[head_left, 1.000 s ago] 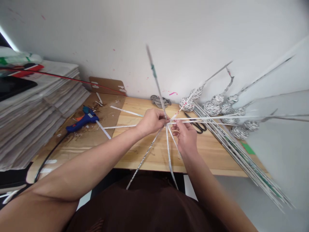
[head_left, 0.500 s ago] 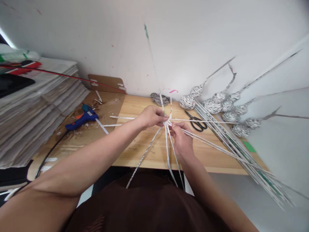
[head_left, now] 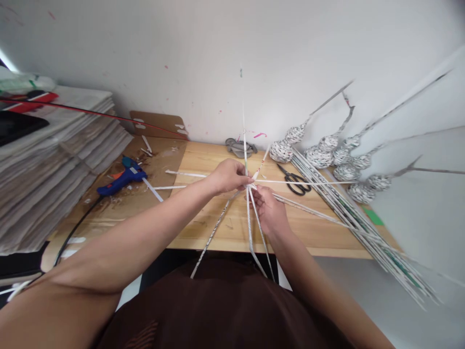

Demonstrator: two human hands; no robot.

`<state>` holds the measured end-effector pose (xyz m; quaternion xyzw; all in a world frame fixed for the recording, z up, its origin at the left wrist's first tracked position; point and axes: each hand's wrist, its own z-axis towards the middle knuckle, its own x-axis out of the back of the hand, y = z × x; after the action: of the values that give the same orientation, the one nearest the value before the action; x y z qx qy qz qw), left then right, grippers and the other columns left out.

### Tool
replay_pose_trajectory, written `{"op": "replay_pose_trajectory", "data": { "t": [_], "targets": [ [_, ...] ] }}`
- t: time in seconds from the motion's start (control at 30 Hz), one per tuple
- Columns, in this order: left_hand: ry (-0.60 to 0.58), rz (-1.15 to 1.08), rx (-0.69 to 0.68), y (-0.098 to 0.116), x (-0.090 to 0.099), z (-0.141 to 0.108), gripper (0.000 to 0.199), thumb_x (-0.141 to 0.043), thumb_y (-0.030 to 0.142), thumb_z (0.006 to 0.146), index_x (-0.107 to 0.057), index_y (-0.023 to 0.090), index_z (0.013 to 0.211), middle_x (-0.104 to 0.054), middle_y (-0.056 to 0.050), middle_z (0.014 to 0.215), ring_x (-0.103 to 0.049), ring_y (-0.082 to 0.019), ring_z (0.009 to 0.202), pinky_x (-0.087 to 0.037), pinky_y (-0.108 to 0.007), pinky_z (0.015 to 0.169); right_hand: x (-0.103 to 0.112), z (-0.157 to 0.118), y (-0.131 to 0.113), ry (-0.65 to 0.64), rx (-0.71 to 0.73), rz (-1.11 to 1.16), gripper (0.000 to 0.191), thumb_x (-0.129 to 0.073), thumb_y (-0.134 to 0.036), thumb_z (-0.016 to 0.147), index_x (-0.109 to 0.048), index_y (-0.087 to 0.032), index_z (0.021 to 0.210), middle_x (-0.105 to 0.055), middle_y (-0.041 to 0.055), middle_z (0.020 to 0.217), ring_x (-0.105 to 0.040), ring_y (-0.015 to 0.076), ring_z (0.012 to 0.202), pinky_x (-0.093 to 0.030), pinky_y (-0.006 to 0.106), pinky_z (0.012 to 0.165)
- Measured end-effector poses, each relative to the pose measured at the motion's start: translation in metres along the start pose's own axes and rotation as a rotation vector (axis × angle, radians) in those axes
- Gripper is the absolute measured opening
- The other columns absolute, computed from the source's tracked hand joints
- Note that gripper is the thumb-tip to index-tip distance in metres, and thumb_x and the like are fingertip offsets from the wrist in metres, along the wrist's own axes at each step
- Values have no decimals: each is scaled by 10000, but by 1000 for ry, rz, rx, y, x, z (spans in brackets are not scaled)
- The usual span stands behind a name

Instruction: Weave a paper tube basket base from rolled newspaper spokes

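Note:
Thin rolled-paper sticks (head_left: 249,218) radiate like spokes from a small woven centre (head_left: 250,185) above the wooden table. My left hand (head_left: 232,175) pinches the centre from the left, thumb and fingers together. From the right, my right hand (head_left: 269,206) grips the paper sticks close to the crossing, its fingers curled. One stick stands up towards the wall, others point left, right and down over my lap. Just how the sticks cross is partly hidden by my fingertips.
Black scissors (head_left: 297,182) lie right of my hands, beside a bundle of paper sticks (head_left: 337,208). Several woven gourd shapes (head_left: 319,156) line the wall. At left are a blue glue gun (head_left: 123,179) and a tall newspaper stack (head_left: 72,165). A grey cloth (head_left: 238,148) lies behind.
The upright stick has swung right and stands straighter. A short stick with red marks now leans to the right. Both hands keep their hold at the centre.

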<state>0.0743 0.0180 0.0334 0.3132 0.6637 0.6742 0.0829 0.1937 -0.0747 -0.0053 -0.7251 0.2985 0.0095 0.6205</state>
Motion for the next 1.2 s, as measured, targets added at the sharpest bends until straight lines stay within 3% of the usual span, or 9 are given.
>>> {"op": "replay_pose_trajectory", "data": {
  "t": [0.13, 0.27, 0.53, 0.63, 0.73, 0.8, 0.97, 1.2],
  "targets": [
    [84, 262, -75, 2, 0, 1, 95, -680, 227, 769, -674, 140, 734, -681, -27, 629, -646, -144, 610, -504, -241, 627, 6, -7, 2, 14, 23, -149, 366, -673, -512, 750, -733, -162, 839, -721, 60, 752, -642, 168, 632, -464, 261, 529],
    [86, 373, -116, 5, 1, 0, 82, -648, 228, 781, -669, 149, 768, -693, -24, 648, -658, -156, 638, -497, -243, 643, 14, -14, 2, -59, 223, -352, 379, -642, -509, 815, -756, -202, 1004, -747, 57, 872, -671, 189, 748, -506, 283, 626],
    [8, 163, -51, -1, 4, 4, 23, -677, 154, 753, -659, 148, 766, -681, -7, 627, -660, -129, 595, -525, -227, 625, 25, -11, 0, 2, 485, -599, 340, -700, -366, 789, -739, -228, 1098, -746, 42, 885, -640, 181, 699, -499, 320, 715],
    [-36, 88, -34, -5, 3, 6, 40, -680, 121, 745, -652, 139, 768, -676, -7, 625, -656, -125, 575, -538, -231, 611, 27, -8, -8, 0, 614, -795, 237, -705, -347, 787, -775, -261, 997, -724, 28, 820, -574, 164, 626, -463, 320, 706],
    [-79, -26, 7, -5, 1, 5, 75, -669, 67, 739, -631, 127, 762, -662, 1, 615, -640, -112, 551, -547, -233, 590, 27, -5, -16, -43, 694, -936, 154, -684, -356, 810, -794, -272, 881, -712, 28, 795, -578, 182, 690, -438, 330, 758],
    [-99, -120, 35, -3, 1, 4, 89, -664, 43, 740, -620, 119, 755, -661, 1, 624, -638, -106, 560, -559, -241, 599, 26, -2, -18, -60, 652, -937, 172, -677, -383, 817, -794, -265, 862, -701, 20, 752, -576, 186, 695, -431, 328, 740],
    [-178, -282, 46, 3, 5, 1, 117, -720, 49, 710, -626, 101, 758, -689, -27, 677, -670, -121, 634, -579, -267, 668, 25, 8, -14, -186, 305, -615, 280, -694, -463, 782, -764, -192, 759, -689, 12, 696, -580, 162, 659, -436, 292, 647],
    [-197, -296, 43, 1, 5, 3, 101, -731, 72, 720, -650, 93, 778, -691, -30, 697, -664, -106, 641, -573, -237, 655, 14, 13, -14, 1, 196, -158, 295, -808, -397, 656, -702, -166, 805, -667, -2, 670, -562, 97, 591, -398, 203, 516]
  ]
}}
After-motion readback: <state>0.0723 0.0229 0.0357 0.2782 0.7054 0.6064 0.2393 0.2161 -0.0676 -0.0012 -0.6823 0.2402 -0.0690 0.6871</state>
